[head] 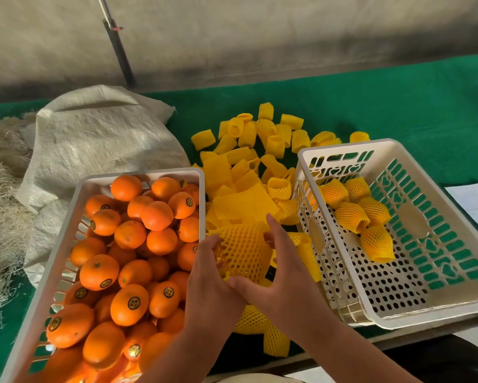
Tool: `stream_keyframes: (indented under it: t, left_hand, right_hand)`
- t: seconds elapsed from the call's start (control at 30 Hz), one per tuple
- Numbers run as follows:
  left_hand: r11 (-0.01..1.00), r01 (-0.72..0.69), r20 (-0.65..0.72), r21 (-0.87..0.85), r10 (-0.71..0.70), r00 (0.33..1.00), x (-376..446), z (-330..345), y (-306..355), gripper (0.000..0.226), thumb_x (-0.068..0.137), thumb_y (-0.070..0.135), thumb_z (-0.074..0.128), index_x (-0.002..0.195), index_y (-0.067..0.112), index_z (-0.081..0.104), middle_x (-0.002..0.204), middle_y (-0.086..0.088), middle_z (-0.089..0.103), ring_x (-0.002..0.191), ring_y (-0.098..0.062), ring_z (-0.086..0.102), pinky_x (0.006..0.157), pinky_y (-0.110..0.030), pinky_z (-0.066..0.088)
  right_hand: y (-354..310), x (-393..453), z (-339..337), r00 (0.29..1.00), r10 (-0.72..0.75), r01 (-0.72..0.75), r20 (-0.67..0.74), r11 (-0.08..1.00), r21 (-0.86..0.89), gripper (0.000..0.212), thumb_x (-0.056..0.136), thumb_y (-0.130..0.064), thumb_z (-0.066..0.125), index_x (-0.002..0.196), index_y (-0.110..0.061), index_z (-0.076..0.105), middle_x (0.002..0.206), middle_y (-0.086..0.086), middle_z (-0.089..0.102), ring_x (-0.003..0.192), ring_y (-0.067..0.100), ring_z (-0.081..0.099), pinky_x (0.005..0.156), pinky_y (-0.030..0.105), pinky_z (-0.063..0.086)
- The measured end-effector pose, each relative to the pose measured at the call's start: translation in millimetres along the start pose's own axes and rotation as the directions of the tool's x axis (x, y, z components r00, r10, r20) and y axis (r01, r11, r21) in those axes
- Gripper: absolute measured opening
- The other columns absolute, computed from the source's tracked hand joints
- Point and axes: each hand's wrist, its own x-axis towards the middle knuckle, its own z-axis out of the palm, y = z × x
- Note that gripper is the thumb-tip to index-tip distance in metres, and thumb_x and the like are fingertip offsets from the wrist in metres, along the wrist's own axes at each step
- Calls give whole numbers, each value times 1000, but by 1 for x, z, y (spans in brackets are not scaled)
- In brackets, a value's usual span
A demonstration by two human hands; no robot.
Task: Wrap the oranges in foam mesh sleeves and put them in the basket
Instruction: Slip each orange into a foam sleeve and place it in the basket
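With both hands cupped between the baskets, the left hand (209,275) and right hand (278,268) stretch one foam sleeve (243,251) open, apparently for an orange. Bare oranges (130,250) wait in the left basket (66,244); wrapped ones (362,217) lie in the right basket (436,308).

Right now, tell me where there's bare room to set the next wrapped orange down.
The right basket has bare floor at its near end, in front of the five wrapped oranges. The green cloth beyond the sleeve pile is also bare. The orange basket is crowded.
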Motion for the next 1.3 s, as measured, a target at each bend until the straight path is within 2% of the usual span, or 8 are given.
stream_keyframes:
  t: [0.23, 0.47, 0.9, 1.03, 1.13, 1.2, 1.27, 1.3]
  left_hand:
    - [987, -31, 15, 160, 29, 999, 0, 2, -1, 83, 76, 35, 91, 135, 47, 36, 128, 25, 46, 113, -6, 54, 78, -7, 42]
    - [953, -125, 13, 275, 127, 992, -1, 3, 3, 79, 77, 32, 87, 142, 32, 42, 144, 5, 52, 132, -13, 47, 102, -27, 43]
    - [893, -289, 37, 344, 295, 955, -5, 3, 7, 58, 89, 47, 66, 139, 25, 49, 141, 12, 45, 131, -4, 43, 111, -10, 22]
    - [925, -364, -29, 109, 369, 929, -13, -8, 2, 35, 95, 36, 60, 129, 32, 57, 141, 16, 55, 130, -3, 54, 96, -12, 47]
    - [983, 27, 13, -180, -25, 1000, 0, -15, 12, 39, 97, 58, 52, 133, 44, 51, 142, 19, 50, 127, -4, 55, 81, -23, 58]
    - [752, 527, 364, -396, -398, 842, 17, -18, 22, 58, 90, 75, 59, 139, 46, 50, 149, 14, 49, 129, -8, 56, 82, -37, 63]
    - [444, 774, 673, -451, -400, 622, 28, -16, 21, 57, 91, 62, 69, 139, 34, 59, 146, 2, 60, 128, -26, 63, 87, -48, 62]
    - [416, 785, 720, -459, -344, 603, 31, -14, 19, 49, 93, 53, 72, 136, 30, 64, 140, -4, 66, 124, -31, 66, 89, -48, 61]
  right_hand:
    - [8, 7, 9, 993, 121, -120, 0, 989, 90, 112, 75, -59, 84, 157, -54, 8, 147, -18, 37, 135, 3, 40, 104, 22, 48]
    - [15, 9, 17, 965, 262, -243, -5, 902, 358, 98, 77, -51, 86, 155, -50, 28, 122, -17, 60, 107, 4, 66, 79, 23, 60]
    - [22, 11, 19, 935, 348, -298, -72, 878, 375, 89, 70, -62, 78, 147, -51, 34, 127, -7, 61, 110, 17, 65, 82, 34, 63]
    - [30, 13, 8, 939, 329, -279, -98, 898, 340, 96, 66, -73, 76, 148, -54, 32, 132, -11, 58, 116, 15, 64, 86, 35, 62]
    - [35, 13, 0, 967, 250, -229, -47, 935, 272, 96, 69, -76, 78, 149, -60, 27, 136, -17, 53, 113, 9, 62, 83, 32, 63]
    - [37, 12, -3, 985, 174, -172, 9, 968, 180, 95, 73, -70, 76, 151, -62, 23, 136, -22, 52, 110, 7, 62, 82, 28, 61]
    - [38, 12, -4, 991, 113, -120, 76, 989, 92, 97, 75, -62, 74, 153, -62, 16, 141, -24, 47, 122, 3, 55, 94, 29, 56]
    - [39, 12, -4, 990, 88, -95, 109, 993, 68, 99, 76, -58, 74, 155, -61, 13, 145, -24, 43, 131, 3, 49, 101, 32, 52]
